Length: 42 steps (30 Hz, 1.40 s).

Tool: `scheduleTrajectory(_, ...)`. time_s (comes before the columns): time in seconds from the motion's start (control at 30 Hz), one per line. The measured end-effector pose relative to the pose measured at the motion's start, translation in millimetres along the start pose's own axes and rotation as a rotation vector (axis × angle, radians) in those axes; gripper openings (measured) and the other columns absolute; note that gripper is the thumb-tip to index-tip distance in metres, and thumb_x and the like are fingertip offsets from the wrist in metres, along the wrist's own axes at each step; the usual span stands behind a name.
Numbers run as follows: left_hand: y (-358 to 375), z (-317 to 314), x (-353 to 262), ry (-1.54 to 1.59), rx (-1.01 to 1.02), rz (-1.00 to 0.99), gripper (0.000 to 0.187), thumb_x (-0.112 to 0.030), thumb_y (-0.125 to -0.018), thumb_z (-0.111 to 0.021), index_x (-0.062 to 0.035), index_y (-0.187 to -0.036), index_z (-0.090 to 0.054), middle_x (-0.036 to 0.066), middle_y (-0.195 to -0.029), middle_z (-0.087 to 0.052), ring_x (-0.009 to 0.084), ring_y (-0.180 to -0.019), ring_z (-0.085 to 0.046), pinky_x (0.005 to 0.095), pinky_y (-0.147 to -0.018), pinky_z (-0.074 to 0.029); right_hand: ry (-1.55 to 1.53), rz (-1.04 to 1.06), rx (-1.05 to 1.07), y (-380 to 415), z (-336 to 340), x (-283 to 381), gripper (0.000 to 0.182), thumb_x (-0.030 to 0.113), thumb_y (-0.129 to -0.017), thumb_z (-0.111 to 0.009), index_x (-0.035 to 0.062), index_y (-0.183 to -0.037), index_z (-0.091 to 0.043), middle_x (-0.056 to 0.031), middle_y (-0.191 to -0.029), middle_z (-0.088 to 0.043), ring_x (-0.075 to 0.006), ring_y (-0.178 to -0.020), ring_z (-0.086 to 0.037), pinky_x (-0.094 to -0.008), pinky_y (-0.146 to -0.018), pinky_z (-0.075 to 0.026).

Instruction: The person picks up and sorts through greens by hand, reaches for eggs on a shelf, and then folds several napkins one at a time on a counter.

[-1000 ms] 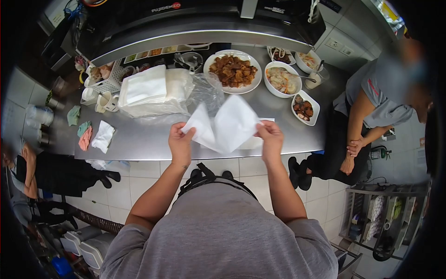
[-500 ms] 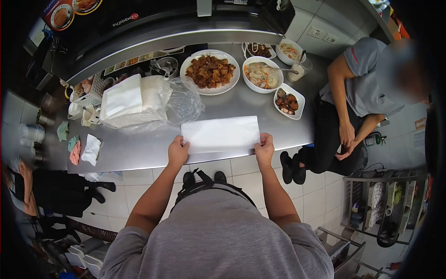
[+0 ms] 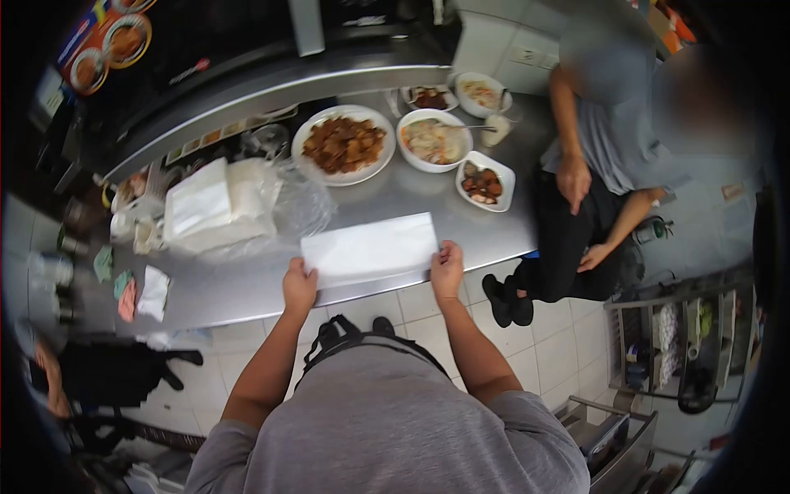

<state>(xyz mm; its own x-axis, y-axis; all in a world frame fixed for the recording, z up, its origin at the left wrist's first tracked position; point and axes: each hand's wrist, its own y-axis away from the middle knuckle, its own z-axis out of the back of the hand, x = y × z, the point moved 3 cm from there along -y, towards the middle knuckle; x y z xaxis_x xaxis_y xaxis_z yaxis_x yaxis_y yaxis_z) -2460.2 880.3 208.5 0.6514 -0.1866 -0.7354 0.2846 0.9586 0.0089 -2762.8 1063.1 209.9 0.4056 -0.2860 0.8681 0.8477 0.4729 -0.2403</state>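
A flat white paper sheet [image 3: 370, 249], perhaps folded or a flat bag, is stretched between my two hands above the counter's front edge. My left hand [image 3: 299, 284] pinches its near left corner, and my right hand [image 3: 447, 265] grips the near right corner. Slightly tilted, the sheet has its right end farther from me. Beyond it to the left lies a stack of similar white sheets [image 3: 200, 198] on a plastic-wrapped pack, with crumpled clear plastic [image 3: 303, 202] beside it.
Along the back of the steel counter [image 3: 222, 280] stand a plate of browned meat [image 3: 344, 146], a noodle bowl [image 3: 432, 142] and a small dish [image 3: 485, 183]. Cloths [image 3: 125, 295] lie at left. A person [image 3: 609, 123] sits at right; another person [image 3: 51, 370] is at far left.
My view has turned a little, shifting the counter leftward. The sheet stays in both hands, now more tilted. The seated person at right has lifted one hand, and that person's hands have moved apart.
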Motion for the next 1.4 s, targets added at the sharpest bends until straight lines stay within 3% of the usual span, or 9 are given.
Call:
scheduleTrajectory(0.43, 13, 58, -160, -0.257, 0.321, -0.348, 0.062, -0.025, -0.084, -0.065, 0.0030, -0.134, -0.040, 0.031, -0.117, -0.055, 0.0394, -0.096, -0.062, 0.0405, -0.083, -0.050, 0.330, 0.237, 0.408, 4, 13, 160, 0.040, 0.024, -0.079, -0.067, -0.0003, -0.110, -0.057, -0.0187, -0.097, -0.063, -0.0349, -0.090, -0.061, -0.0403, -0.080, -0.048)
scheduleTrajectory(0.5, 28, 80, -194, -0.194, 1.296, 0.054, 0.063, -0.044, -0.089, -0.058, 0.0064, -0.126, -0.048, 0.029, -0.098, -0.064, 0.0321, -0.069, -0.068, 0.0348, -0.060, -0.055, 0.711, 0.156, 1.366, 13, 21, 206, 0.034, 0.027, -0.080, -0.068, -0.0036, -0.092, -0.063, -0.0150, -0.071, -0.064, -0.0322, -0.070, -0.064, -0.0378, -0.069, -0.051)
scheduleTrajectory(0.6, 26, 104, -166, 0.970, 2.115, -0.136, 0.078, -0.064, -0.091, -0.038, 0.0074, -0.115, -0.057, 0.025, -0.076, -0.066, 0.0287, -0.057, -0.066, 0.0361, -0.064, -0.055, -0.142, -0.117, 1.634, 11, 34, 230, 0.039, 0.035, -0.080, -0.069, -0.0046, -0.080, -0.065, -0.0136, -0.061, -0.062, -0.0255, -0.053, -0.062, -0.0344, -0.057, -0.051)
scheduleTrajectory(0.7, 3, 111, -130, 1.004, 1.931, 0.194, 0.084, -0.068, -0.090, -0.028, 0.0071, -0.121, -0.051, 0.025, -0.084, -0.067, 0.0268, -0.058, -0.067, 0.0334, -0.051, -0.055, -0.781, -0.350, 1.762, 6, 18, 202, 0.040, 0.037, -0.081, -0.069, -0.0026, -0.087, -0.065, -0.0136, -0.069, -0.065, -0.0230, -0.061, -0.064, -0.0338, -0.062, -0.052)
scheduleTrajectory(0.77, 7, 130, -128, 0.870, 1.859, 0.270, 0.079, -0.064, -0.094, -0.025, 0.0051, -0.126, -0.048, 0.023, -0.092, -0.066, 0.0271, -0.067, -0.068, 0.0342, -0.055, -0.056, 0.432, 0.063, 0.918, -7, 3, 161, 0.036, 0.032, -0.082, -0.068, 0.0004, -0.098, -0.064, -0.0124, -0.089, -0.067, -0.0215, -0.078, -0.065, -0.0333, -0.073, -0.052)
scheduleTrajectory(0.83, 10, 146, -110, 0.543, 1.500, 0.211, 0.073, -0.060, -0.095, -0.028, 0.0022, -0.127, -0.046, 0.021, -0.104, -0.065, 0.0272, -0.079, -0.068, 0.0356, -0.059, -0.057, 0.505, 0.256, 0.968, -9, 34, 132, 0.038, 0.029, -0.082, -0.069, 0.0019, -0.108, -0.062, -0.0097, -0.106, -0.064, -0.0197, -0.092, -0.063, -0.0324, -0.084, -0.049)
scheduleTrajectory(1.03, -21, 228, -78, 0.582, 0.770, 0.044, 0.039, -0.029, -0.097, -0.049, -0.0008, -0.124, -0.049, 0.015, -0.098, -0.065, 0.0215, -0.081, -0.065, 0.0317, -0.069, -0.054, -1.527, -0.171, -0.465, -87, 270, 85, 0.011, 0.015, -0.085, -0.062, 0.0050, -0.091, -0.060, -0.0033, -0.068, -0.057, -0.0147, -0.059, -0.056, -0.0302, -0.057, -0.050)
scheduleTrajectory(1.13, -40, 257, -75, 0.605, 0.551, -0.026, 0.038, -0.028, -0.097, -0.049, -0.0013, -0.124, -0.050, 0.012, -0.098, -0.064, 0.0178, -0.079, -0.063, 0.0288, -0.068, -0.052, -0.713, -0.692, 0.283, -39, 203, 155, 0.013, 0.017, -0.087, -0.062, 0.0044, -0.085, -0.062, -0.0013, -0.063, -0.055, -0.0109, -0.049, -0.052, -0.0228, -0.047, -0.044)
scheduleTrajectory(1.4, -47, 258, -88, 0.685, 0.600, -0.128, 0.034, -0.025, -0.097, -0.050, -0.0023, -0.122, -0.051, 0.009, -0.099, -0.063, 0.0146, -0.081, -0.061, 0.0275, -0.073, -0.049, -0.932, -0.672, 0.123, 67, 109, 143, 0.016, 0.024, -0.089, -0.057, 0.0106, -0.082, -0.053, 0.0011, -0.060, -0.047, -0.0091, -0.048, -0.043, -0.0235, -0.045, -0.034)
